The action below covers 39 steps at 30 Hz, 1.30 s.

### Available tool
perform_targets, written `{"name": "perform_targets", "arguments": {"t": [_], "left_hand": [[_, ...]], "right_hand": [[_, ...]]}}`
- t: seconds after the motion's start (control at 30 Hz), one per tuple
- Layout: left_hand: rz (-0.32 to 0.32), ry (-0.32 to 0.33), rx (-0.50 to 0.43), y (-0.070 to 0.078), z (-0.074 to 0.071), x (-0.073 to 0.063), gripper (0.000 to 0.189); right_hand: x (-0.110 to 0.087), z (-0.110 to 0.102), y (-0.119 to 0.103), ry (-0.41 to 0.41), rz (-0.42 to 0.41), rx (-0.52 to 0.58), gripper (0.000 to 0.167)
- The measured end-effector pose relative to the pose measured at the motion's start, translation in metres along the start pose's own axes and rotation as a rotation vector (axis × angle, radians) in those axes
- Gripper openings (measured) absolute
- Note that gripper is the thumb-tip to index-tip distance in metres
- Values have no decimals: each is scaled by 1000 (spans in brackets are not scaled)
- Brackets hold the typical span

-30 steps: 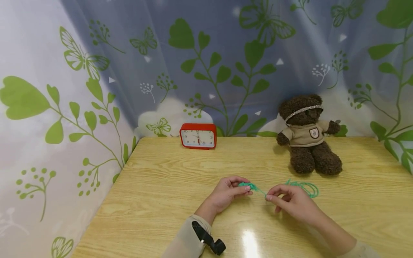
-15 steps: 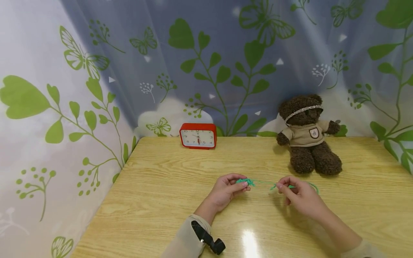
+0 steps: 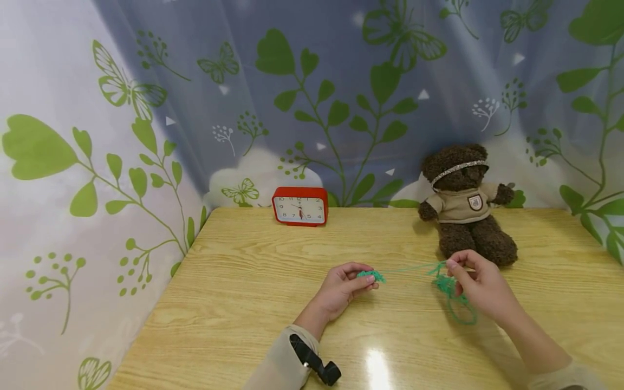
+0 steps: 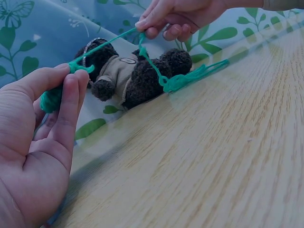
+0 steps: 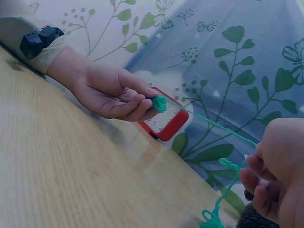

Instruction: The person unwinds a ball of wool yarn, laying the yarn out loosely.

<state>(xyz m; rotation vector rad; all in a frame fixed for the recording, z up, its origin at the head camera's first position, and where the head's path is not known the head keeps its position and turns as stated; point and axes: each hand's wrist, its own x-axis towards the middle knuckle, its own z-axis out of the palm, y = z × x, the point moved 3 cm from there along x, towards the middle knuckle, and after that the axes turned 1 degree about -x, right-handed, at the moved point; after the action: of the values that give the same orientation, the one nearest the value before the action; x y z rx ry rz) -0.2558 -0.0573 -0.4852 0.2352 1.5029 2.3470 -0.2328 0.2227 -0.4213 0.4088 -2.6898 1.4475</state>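
My left hand [image 3: 343, 290] pinches a small bunch of green yarn [image 3: 371, 276] between thumb and fingers. From that bunch a single taut strand [image 4: 104, 46] runs across to my right hand [image 3: 482, 281], whose thumb and forefinger pinch it. Below the right fingertips hangs a knotted tail that leads down to a looser green tangle [image 4: 183, 81] with long loops. In the right wrist view the left hand's yarn bunch [image 5: 159, 103] shows at its fingertips, and the strand slants down to the right hand [image 5: 280, 166]. Part of the bunch is hidden behind the left fingers.
A red alarm clock [image 3: 300, 207] stands at the back left of the wooden table [image 3: 234, 303]. A brown teddy bear [image 3: 465, 203] in a beige shirt sits at the back right, just beyond the right hand. Behind them hangs a leaf-patterned curtain [image 3: 341, 49].
My right hand has moved right and away from the left hand, drawing the strand out longer. The loose tangle has been pulled up with it. The left hand has shifted only slightly left.
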Motion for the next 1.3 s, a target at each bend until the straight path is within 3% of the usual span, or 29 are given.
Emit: {"name": "perform_targets", "arguments": {"t": [0.27,0.63,0.97,1.3], "left_hand": [[-9,14,-6,-1,-1,1,19],[0,5,-23,1,1,-1,18],[22,2,-21,2,1,-3,20],[27,-3,12,0,-1,-1,23]], "right_hand": [[1,-20,3,77,22,-22,36],[0,-52,5,80,42,-78,34],[2,-36,14,-243,141,-127,33],[4,-12,22,-291,176,-87,38]]}}
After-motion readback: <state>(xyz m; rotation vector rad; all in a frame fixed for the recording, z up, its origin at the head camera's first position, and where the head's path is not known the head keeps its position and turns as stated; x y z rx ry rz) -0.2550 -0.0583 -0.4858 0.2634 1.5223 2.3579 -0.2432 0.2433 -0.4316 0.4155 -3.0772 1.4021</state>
